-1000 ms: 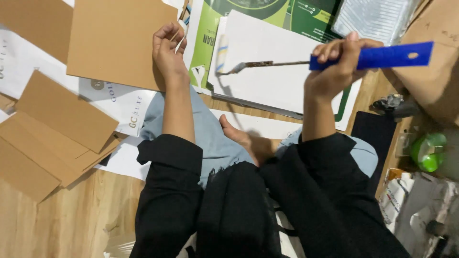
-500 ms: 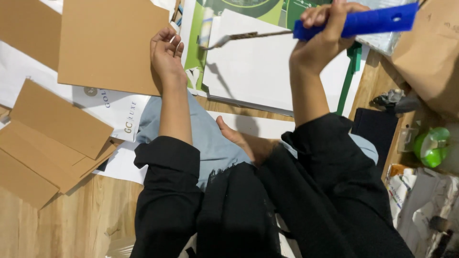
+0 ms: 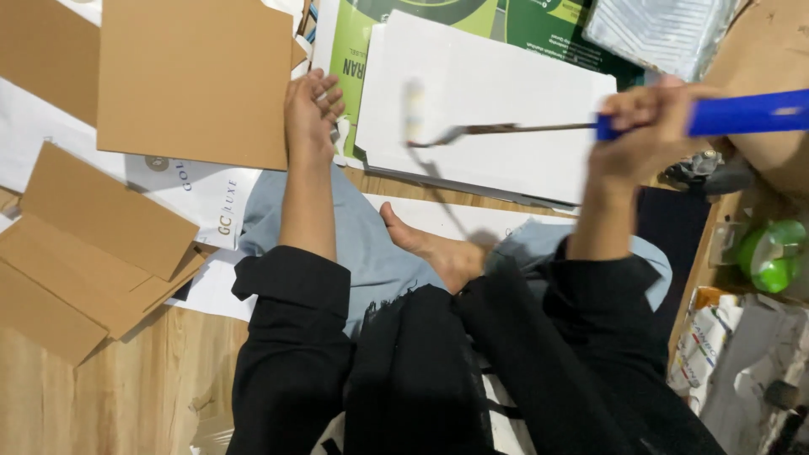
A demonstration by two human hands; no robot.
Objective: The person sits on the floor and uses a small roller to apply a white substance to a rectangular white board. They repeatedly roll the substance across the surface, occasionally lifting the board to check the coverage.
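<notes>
My right hand grips the blue handle of a small paint roller. Its metal rod reaches left, and the white roller head lies blurred on a white board. My left hand rests flat with fingers spread on the edge of a brown cardboard sheet, just left of the white board. I sit cross-legged on the floor, with one bare foot showing between my arms.
Folded brown cardboard pieces lie at the left on white printed paper and a wooden floor. A green printed sheet sits under the white board. At the right are a foil-lined tray, a green-capped container and crumpled paper.
The roller has swung down from above the board onto the white board's left part. My right hand moved right and lower. My left hand stayed on the cardboard's edge.
</notes>
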